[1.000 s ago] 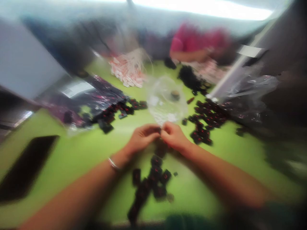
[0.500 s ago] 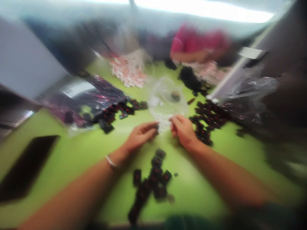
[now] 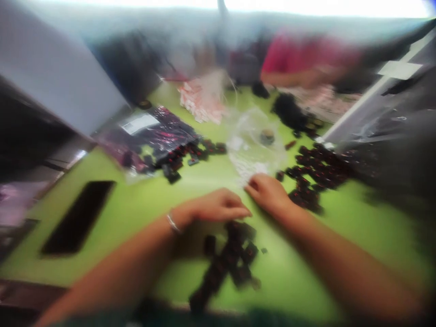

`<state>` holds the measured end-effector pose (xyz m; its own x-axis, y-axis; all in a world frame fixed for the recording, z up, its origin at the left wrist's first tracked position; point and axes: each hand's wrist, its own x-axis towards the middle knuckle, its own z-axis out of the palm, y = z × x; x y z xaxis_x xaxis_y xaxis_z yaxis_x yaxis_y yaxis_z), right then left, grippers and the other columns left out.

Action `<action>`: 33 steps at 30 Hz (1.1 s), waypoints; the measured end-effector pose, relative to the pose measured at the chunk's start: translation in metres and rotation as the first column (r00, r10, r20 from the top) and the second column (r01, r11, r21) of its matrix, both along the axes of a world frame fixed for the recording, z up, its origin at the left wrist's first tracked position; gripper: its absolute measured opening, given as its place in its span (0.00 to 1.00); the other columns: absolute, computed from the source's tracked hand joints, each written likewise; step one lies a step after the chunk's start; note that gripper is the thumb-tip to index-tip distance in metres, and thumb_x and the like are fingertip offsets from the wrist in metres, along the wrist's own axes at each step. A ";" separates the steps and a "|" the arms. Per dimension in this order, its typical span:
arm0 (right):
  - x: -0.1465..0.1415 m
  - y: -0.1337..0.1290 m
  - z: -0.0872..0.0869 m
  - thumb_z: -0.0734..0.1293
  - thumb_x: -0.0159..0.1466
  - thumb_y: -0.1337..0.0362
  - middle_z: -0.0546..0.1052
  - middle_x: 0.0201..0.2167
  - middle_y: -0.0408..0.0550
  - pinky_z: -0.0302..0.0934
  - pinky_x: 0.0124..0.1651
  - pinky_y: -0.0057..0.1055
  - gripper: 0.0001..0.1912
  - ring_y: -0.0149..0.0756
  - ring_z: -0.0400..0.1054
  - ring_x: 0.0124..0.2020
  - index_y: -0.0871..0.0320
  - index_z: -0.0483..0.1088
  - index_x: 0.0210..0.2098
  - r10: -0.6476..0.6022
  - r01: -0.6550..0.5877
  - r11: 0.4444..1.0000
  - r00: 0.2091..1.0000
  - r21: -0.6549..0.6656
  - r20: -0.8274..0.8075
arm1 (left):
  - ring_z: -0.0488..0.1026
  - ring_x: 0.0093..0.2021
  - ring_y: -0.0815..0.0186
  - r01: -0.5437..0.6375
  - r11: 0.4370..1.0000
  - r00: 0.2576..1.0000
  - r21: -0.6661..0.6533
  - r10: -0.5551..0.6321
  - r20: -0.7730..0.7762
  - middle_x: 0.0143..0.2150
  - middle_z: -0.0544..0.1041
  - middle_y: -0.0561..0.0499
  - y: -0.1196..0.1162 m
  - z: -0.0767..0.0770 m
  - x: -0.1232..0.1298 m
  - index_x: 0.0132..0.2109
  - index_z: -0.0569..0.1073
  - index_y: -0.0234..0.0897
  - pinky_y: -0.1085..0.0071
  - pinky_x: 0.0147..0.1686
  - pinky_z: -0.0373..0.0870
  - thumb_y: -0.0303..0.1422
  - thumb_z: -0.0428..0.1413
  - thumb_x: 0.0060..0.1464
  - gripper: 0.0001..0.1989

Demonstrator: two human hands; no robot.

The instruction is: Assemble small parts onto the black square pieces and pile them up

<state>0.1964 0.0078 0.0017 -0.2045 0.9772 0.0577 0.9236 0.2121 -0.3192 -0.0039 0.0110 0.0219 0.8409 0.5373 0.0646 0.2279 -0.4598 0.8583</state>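
My left hand hovers palm down at the far end of a near pile of black square parts with red marks. Its bent fingers point right; blur hides what is under them, so any hold cannot be told. My right hand rests farther off, its fingers closed at the near edge of a heap of small white pieces. Whatever its fingertips pinch is too small to make out. The white pieces lie at the mouth of a clear plastic bag, where a small round tan-and-grey object sits.
More black parts spread at the right. Others lie beside a labelled plastic bag on the left. A dark flat slab lies on the green table. Pink-and-white pieces are heaped behind; a person in a pink top sits across.
My left hand has drawn back from the white pieces to the near pile; the dark part it held no longer shows. My right hand stays by the white pieces. The view has shifted left.
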 end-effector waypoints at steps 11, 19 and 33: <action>0.002 -0.001 0.003 0.60 0.60 0.68 0.73 0.31 0.49 0.51 0.33 0.31 0.06 0.36 0.63 0.31 0.58 0.69 0.29 0.040 -0.040 0.999 0.999 0.005 0.021 | 0.67 0.43 0.52 -0.397 0.401 0.464 0.825 0.864 -0.197 0.37 0.75 0.37 0.065 -0.031 -0.065 0.40 0.77 0.30 0.58 0.43 0.63 0.27 0.47 0.55 0.14; 0.010 0.003 -0.004 0.58 0.63 0.67 0.72 0.32 0.49 0.54 0.36 0.32 0.07 0.37 0.63 0.33 0.57 0.66 0.31 0.098 -0.096 0.995 0.993 0.034 -0.060 | 0.67 0.43 0.50 -0.380 0.455 0.489 0.805 0.838 -0.242 0.38 0.72 0.36 0.054 -0.027 -0.048 0.45 0.76 0.31 0.58 0.39 0.63 0.27 0.47 0.55 0.15; -0.001 -0.007 0.017 0.65 0.59 0.65 0.72 0.29 0.43 0.59 0.40 0.30 0.04 0.32 0.65 0.33 0.58 0.70 0.29 0.040 -0.066 0.998 0.665 -0.005 -0.746 | 0.74 0.36 0.64 -0.351 0.613 0.793 -0.708 0.597 0.124 0.38 0.78 0.45 0.011 -0.017 -0.001 0.49 0.75 0.34 0.64 0.41 0.70 0.37 0.63 0.48 0.21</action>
<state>0.1957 0.0007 0.0190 -0.1576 0.9698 0.1860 0.3624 0.2321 -0.9027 -0.0053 0.0220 0.0048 0.4458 0.8646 -0.2316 -0.0856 0.2988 0.9505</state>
